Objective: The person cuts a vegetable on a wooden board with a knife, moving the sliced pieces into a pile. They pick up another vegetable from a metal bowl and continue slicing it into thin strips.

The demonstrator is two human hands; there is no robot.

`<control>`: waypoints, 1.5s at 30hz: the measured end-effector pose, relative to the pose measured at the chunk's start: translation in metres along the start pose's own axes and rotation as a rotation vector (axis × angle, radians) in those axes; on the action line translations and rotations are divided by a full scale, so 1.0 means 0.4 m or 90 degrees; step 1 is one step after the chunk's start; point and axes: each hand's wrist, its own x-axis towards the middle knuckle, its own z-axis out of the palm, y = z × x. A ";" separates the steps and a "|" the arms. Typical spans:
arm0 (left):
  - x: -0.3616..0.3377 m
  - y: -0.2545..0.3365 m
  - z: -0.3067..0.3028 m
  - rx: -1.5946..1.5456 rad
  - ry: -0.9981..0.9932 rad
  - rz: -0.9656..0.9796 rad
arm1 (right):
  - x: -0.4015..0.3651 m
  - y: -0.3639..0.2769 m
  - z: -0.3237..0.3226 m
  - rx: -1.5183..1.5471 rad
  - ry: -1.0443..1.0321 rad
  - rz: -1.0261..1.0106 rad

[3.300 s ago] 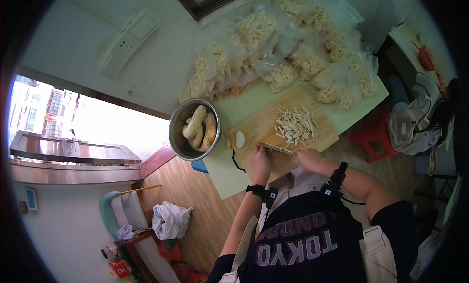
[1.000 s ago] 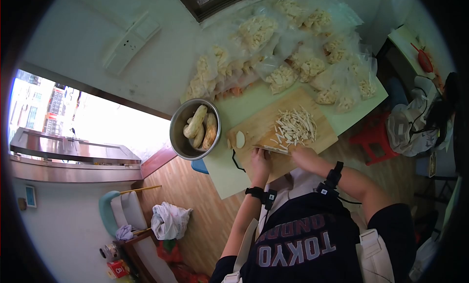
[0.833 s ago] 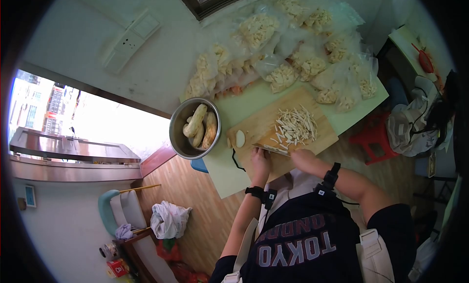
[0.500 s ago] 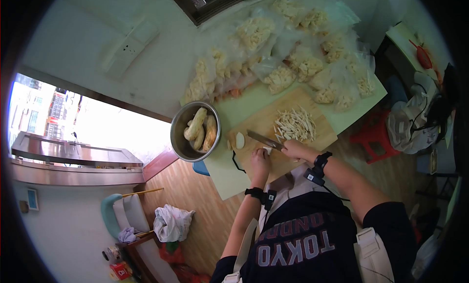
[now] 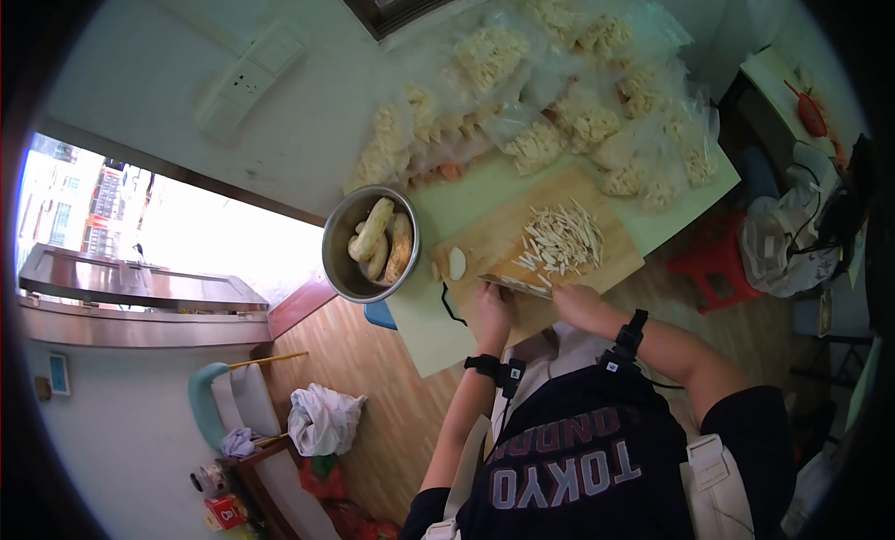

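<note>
My right hand (image 5: 575, 304) is closed round the handle of a kitchen knife (image 5: 517, 285), whose blade lies low over the wooden cutting board (image 5: 480, 237). My left hand (image 5: 494, 309) is curled beside the blade's far end, and what its fingers hold, if anything, is hidden. Thin white strips (image 5: 567, 240) of a cut vegetable are heaped on the board beyond the knife, a few of them close to the blade. A pale oval vegetable piece (image 5: 457, 263) rests near the board's left edge. Left of the board, a metal bowl (image 5: 330, 260) holds several whole pale root-like vegetables (image 5: 375, 228).
Clear plastic bags (image 5: 536, 148) filled with pale pieces crowd the back of the light green table (image 5: 424, 339). A red stool (image 5: 713, 265) stands to the right. A white bag (image 5: 326, 421) sits on the floor at left, near a chair (image 5: 210, 405).
The knife has come down towards my body, and its blade now appears narrower. More strips lie spread beside it. The white piece at my left fingers is no longer visible.
</note>
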 end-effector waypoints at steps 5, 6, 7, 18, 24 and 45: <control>0.002 -0.004 0.004 -0.001 0.001 0.001 | 0.053 0.011 0.038 0.034 0.013 -0.026; 0.004 -0.005 0.005 0.009 -0.001 0.001 | 0.079 0.016 0.057 0.034 0.014 -0.026; 0.004 -0.006 0.006 0.010 -0.001 0.002 | 0.107 0.018 0.074 0.043 0.018 -0.009; -0.007 0.003 -0.005 0.011 -0.002 0.023 | 0.010 0.030 -0.031 -0.005 -0.023 -0.031; -0.015 0.005 0.005 0.037 0.034 0.037 | 0.005 0.013 0.007 -0.001 0.017 0.011; -0.021 0.005 0.008 0.031 0.056 0.023 | 0.022 0.010 -0.005 -0.004 0.008 -0.028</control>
